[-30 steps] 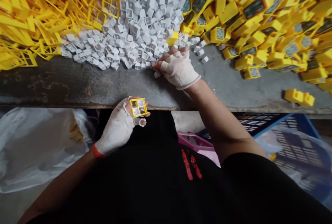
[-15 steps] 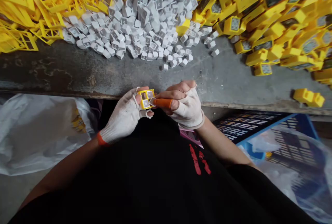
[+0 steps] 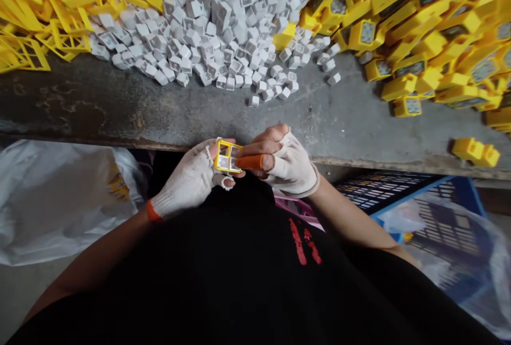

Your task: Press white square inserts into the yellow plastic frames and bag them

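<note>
Head view: left hand (image 3: 187, 182), gloved, was closed on a yellow frame (image 3: 228, 156), pinching it between thumb and fingers. This grip seemed to steady the frame just above the near edge of a grey bench (image 3: 120, 105). Right hand (image 3: 289, 166) was also closed, with its orange finger cot (image 3: 250, 162) against the frame's lower right side. Any small piece held there could not be made out. White caps (image 3: 207, 31) lay heaped farther along the bench.
</note>
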A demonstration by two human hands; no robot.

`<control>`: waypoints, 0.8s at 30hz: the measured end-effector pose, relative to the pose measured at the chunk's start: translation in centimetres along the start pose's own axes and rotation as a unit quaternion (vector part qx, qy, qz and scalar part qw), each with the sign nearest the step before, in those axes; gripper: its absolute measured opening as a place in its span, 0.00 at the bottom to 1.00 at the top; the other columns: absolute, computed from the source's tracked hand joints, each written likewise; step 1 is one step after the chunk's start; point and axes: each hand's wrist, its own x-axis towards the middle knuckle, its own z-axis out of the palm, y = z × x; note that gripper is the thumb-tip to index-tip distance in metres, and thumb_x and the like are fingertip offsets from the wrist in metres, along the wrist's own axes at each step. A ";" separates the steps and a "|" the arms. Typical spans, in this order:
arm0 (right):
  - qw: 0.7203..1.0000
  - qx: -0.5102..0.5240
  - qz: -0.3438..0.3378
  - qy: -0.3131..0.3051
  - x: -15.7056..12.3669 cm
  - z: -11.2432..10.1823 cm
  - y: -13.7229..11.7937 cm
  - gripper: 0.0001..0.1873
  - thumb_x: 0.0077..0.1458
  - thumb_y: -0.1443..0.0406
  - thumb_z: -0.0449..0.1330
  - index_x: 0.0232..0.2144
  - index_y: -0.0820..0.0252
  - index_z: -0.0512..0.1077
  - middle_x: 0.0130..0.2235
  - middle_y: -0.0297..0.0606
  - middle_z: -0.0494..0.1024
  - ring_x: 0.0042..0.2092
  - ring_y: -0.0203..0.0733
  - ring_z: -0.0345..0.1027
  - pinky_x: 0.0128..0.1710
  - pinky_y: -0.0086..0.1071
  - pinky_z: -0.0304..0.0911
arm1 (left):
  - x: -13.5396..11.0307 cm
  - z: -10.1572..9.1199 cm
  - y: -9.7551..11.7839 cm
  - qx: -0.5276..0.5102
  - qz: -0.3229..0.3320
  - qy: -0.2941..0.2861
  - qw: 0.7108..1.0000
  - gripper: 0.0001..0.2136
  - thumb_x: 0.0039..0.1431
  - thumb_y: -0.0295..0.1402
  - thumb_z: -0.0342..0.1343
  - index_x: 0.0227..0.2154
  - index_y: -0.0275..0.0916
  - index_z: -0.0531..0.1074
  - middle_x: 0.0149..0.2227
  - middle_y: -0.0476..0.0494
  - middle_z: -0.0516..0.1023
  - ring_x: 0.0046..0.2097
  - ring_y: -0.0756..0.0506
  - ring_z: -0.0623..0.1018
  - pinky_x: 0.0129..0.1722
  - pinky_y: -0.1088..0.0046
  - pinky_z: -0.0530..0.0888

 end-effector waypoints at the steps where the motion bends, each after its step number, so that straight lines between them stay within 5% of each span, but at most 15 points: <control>1: 1.000 -0.003 0.004 -0.003 -0.3 -0.1 0.0 0.13 0.83 0.61 0.58 0.59 0.46 0.81 0.49 0.32 0.93 0.50 0.43 0.81 0.51 0.44 0.66 | 0.0 0.0 0.0 0.002 -0.001 -0.001 1.000 0.06 0.77 0.27 0.61 0.47 0.34 0.84 0.42 0.37 0.91 0.34 0.38 0.91 0.26 0.70 0.85; 6: 0.998 -0.017 0.024 -0.053 -1.1 -0.2 0.2 0.16 0.85 0.57 0.53 0.61 0.40 0.81 0.50 0.31 0.92 0.50 0.44 0.81 0.54 0.46 0.66 | 0.0 0.1 -0.2 0.008 -0.006 -0.008 1.000 0.06 0.77 0.28 0.62 0.47 0.34 0.84 0.43 0.36 0.91 0.33 0.39 0.91 0.25 0.71 0.84; 14: 0.992 -0.062 -0.028 -0.106 -0.6 -1.3 -0.7 0.20 0.84 0.64 0.52 0.63 0.43 0.80 0.55 0.31 0.91 0.55 0.44 0.79 0.56 0.46 0.67 | -0.1 -0.3 -0.4 0.025 -0.010 -0.004 1.000 0.06 0.74 0.29 0.65 0.48 0.32 0.84 0.43 0.34 0.90 0.34 0.39 0.90 0.24 0.71 0.82; 17: 0.986 -0.108 0.066 -0.106 -0.7 -2.1 1.5 0.24 0.83 0.64 0.50 0.68 0.42 0.80 0.56 0.36 0.91 0.53 0.47 0.82 0.54 0.49 0.70 | -0.1 -0.4 -0.3 0.016 0.007 0.024 1.000 0.05 0.75 0.28 0.63 0.47 0.35 0.83 0.41 0.38 0.90 0.32 0.40 0.90 0.25 0.71 0.83; 21: 0.937 -0.204 0.260 -0.113 1.0 -1.8 6.3 0.20 0.79 0.64 0.58 0.62 0.51 0.85 0.60 0.47 0.90 0.60 0.58 0.81 0.61 0.57 0.70 | -0.1 -0.3 -0.3 0.018 0.033 0.048 0.998 0.03 0.75 0.30 0.63 0.45 0.37 0.82 0.41 0.39 0.91 0.34 0.40 0.90 0.27 0.71 0.84; 24: 0.929 -0.171 0.282 -0.170 3.0 -0.4 8.7 0.15 0.74 0.66 0.64 0.58 0.57 0.85 0.59 0.49 0.89 0.62 0.58 0.79 0.67 0.61 0.68 | -0.2 -0.2 -0.4 0.020 0.042 0.050 0.998 0.02 0.73 0.29 0.66 0.45 0.38 0.81 0.41 0.39 0.91 0.34 0.40 0.90 0.27 0.71 0.84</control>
